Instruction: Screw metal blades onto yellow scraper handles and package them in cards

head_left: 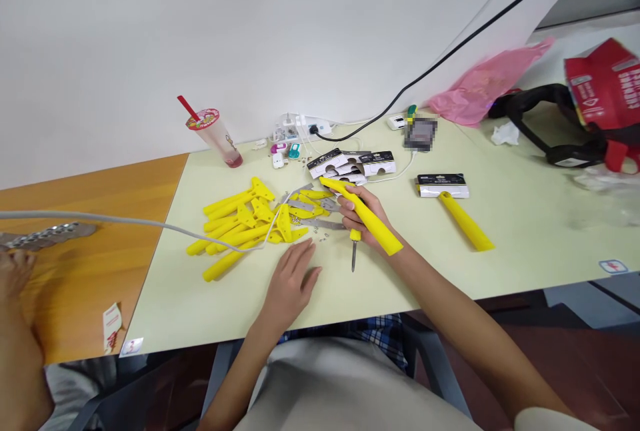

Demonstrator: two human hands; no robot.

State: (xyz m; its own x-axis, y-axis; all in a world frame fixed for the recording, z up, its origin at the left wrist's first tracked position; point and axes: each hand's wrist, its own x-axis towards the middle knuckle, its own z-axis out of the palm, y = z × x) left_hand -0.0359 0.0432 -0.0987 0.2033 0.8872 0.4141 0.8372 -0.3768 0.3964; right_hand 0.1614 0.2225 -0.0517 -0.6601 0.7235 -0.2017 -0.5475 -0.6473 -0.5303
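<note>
My right hand (364, 216) grips a long yellow scraper handle (377, 228), which slants down towards my wrist. The same hand also keeps a screwdriver (354, 254), its shaft pointing down at the table. My left hand (291, 281) rests on the table with its fingers stretched out, just in front of small loose screws (323, 238). A pile of yellow scraper handles (230, 238) lies to its left. Behind it are flat metal blades (323, 224) and yellow half pieces (310, 208). A scraper in a card sleeve (466, 221) lies apart on the right.
Card sleeves (345, 164) lie behind the parts. A cup with a red straw (217, 138) stands near the wall beside a power strip (300, 128). A grey cable (165, 224) crosses the left foreground. Another person's hand (15, 271) is at the far left; a pink bag (480, 91) lies at the right.
</note>
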